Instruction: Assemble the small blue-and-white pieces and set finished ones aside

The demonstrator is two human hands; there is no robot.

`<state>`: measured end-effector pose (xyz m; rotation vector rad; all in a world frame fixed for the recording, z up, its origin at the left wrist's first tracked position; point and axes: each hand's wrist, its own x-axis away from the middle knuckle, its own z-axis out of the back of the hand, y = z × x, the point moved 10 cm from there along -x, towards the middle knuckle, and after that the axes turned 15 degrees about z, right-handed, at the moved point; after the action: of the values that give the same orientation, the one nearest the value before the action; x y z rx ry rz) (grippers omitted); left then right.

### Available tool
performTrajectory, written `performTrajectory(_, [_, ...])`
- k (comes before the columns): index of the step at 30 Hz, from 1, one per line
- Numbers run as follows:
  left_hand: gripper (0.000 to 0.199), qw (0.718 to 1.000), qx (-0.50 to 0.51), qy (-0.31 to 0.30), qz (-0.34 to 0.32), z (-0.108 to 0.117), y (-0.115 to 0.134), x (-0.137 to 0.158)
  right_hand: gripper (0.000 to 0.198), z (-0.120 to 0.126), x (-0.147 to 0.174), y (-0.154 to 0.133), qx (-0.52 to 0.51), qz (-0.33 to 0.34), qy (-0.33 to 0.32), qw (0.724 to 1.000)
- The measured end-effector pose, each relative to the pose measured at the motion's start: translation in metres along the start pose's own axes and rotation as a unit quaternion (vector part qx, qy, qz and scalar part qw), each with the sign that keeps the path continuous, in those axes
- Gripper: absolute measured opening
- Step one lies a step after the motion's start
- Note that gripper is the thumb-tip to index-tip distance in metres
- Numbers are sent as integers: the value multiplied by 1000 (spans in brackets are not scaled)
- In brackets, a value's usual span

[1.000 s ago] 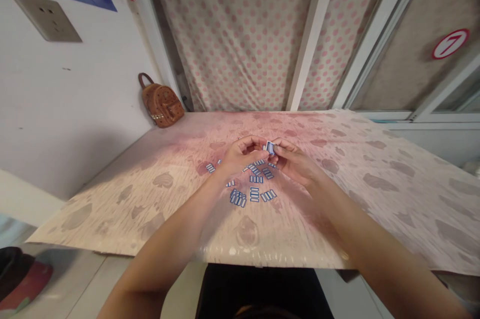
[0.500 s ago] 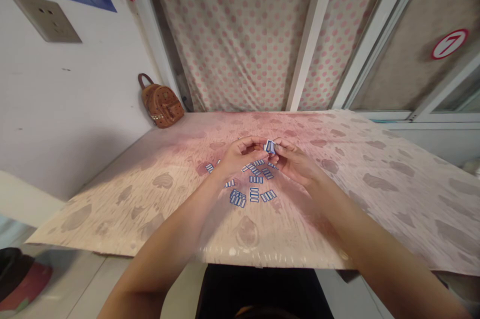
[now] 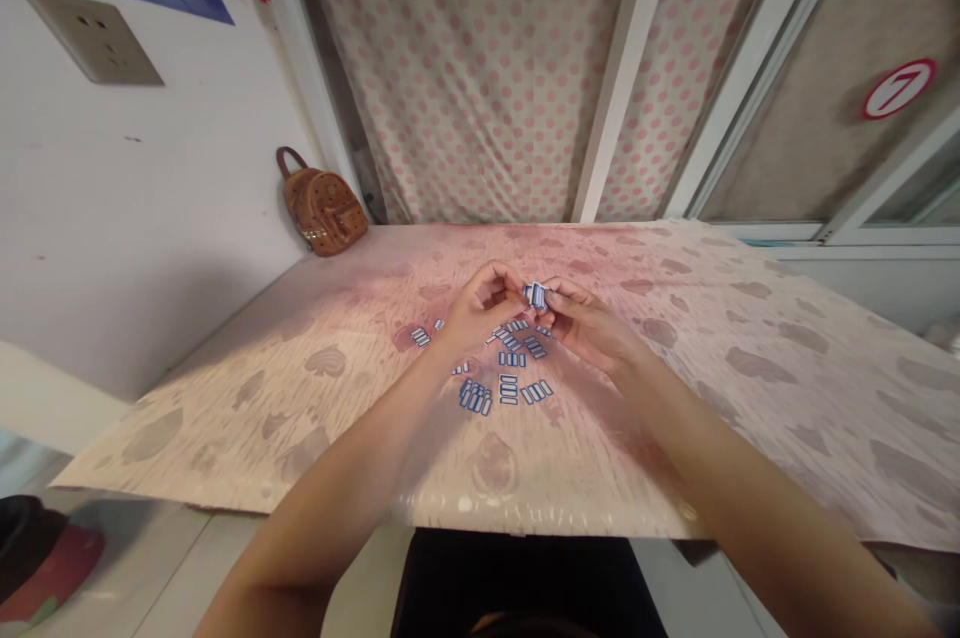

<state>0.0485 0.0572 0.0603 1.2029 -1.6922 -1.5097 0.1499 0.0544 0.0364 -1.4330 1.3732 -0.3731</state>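
Pieces (image 3: 538, 296) pinched in right hand (image 3: 589, 320), left hand (image 3: 474, 311) beside, hold unclear, backpack (image 3: 326, 210), contents hidden

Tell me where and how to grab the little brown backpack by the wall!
Probably by its loop handle, coming from above, on the side away from the wall: the loop sticks up from the top of the brown backpack, whose other side sits close to the wall.
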Motion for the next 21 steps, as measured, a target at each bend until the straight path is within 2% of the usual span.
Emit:
performTrajectory(3, [20, 1000, -15, -2, 6, -1, -3, -1, 18, 0, 0, 0, 3, -2, 3, 1000])
performTrajectory(11, [27, 999, -9, 23, 29, 6, -12, -6, 18, 0, 0, -1, 10, 2, 7, 1000])
performTrajectory(17, [27, 1000, 1, 23, -12, 5, -3, -4, 18, 2, 1, 1, 13, -8, 15, 1000])
performTrajectory(21, [20, 998, -43, 35, -29, 3, 2, -1, 19, 5, 0, -1, 33, 4, 22, 999])
